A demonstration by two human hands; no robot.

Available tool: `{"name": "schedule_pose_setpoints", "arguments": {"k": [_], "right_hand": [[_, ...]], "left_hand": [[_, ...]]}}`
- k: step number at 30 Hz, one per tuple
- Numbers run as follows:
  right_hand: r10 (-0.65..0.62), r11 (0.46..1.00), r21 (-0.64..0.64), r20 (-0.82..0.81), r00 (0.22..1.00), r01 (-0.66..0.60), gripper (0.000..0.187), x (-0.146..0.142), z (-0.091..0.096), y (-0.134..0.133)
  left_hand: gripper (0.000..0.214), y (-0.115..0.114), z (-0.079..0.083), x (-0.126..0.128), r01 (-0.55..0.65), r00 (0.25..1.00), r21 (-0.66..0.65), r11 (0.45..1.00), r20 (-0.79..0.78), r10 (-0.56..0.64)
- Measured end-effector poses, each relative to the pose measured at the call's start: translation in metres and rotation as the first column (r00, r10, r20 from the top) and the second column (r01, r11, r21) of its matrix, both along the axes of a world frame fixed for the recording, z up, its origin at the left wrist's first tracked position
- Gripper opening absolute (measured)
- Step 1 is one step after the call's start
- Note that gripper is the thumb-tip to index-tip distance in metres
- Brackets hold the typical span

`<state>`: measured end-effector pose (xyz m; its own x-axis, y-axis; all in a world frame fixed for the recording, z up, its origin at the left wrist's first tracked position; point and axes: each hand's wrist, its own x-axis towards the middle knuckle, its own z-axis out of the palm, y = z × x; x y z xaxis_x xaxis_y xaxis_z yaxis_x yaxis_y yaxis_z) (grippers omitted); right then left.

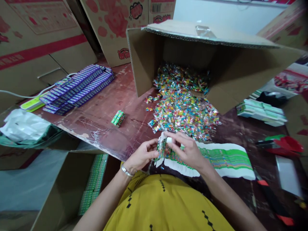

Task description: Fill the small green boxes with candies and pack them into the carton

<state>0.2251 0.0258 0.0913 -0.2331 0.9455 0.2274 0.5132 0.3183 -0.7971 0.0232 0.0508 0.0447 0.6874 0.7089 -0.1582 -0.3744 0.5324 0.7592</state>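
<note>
Between my hands, close to the table's front edge, is a small green printed carton (pixel 161 148) with white flaps standing up. My left hand (pixel 147 153) grips its left side between thumb and fingers. On the other side my right hand (pixel 186 149) has its fingers bent at the carton's white flap; whether they pinch it is hard to see. Below and right of that hand lies a fanned row of flat green-and-white cartons (pixel 226 160). Just beyond both hands spreads a heap of small clear packets of colourful candy (pixel 185 112), spilling from a cardboard box (pixel 223 80) on its side.
Two small green cartons (pixel 117 118) lie on the red table (pixel 134 128). Purple boxes (pixel 81 86) are stacked at the left beside a power strip (pixel 33 102). An open box (pixel 64 189) of green cartons stands below the edge. A box cutter (pixel 274 199) lies right.
</note>
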Motion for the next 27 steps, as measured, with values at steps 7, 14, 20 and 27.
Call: {"name": "schedule_pose_setpoints", "arguments": {"k": [7,14,20,27], "right_hand": [[0.227,0.885,-0.388,-0.121,0.966,-0.257,0.015,0.009,0.005,0.0],[-0.102,0.936,-0.35,-0.313,0.944,-0.015,0.027,0.005,-0.007,0.005],[-0.269,0.94,-0.293,-0.318,0.909,0.176,0.02,-0.023,-0.032,-0.001],[-0.36,0.933,-0.164,-0.371,0.856,0.321,0.035,-0.038,-0.044,-0.004]], "left_hand": [[0.056,0.001,0.01,-0.004,0.145,0.973,0.128,0.981,-0.196,-0.118],[0.028,-0.004,0.01,-0.001,-0.086,0.918,0.224,0.971,-0.361,0.164],[0.037,-0.013,0.005,0.019,-0.434,0.767,0.346,0.832,-0.343,0.542],[0.052,-0.018,0.009,0.018,-0.307,0.765,0.492,0.815,-0.382,0.519]]}}
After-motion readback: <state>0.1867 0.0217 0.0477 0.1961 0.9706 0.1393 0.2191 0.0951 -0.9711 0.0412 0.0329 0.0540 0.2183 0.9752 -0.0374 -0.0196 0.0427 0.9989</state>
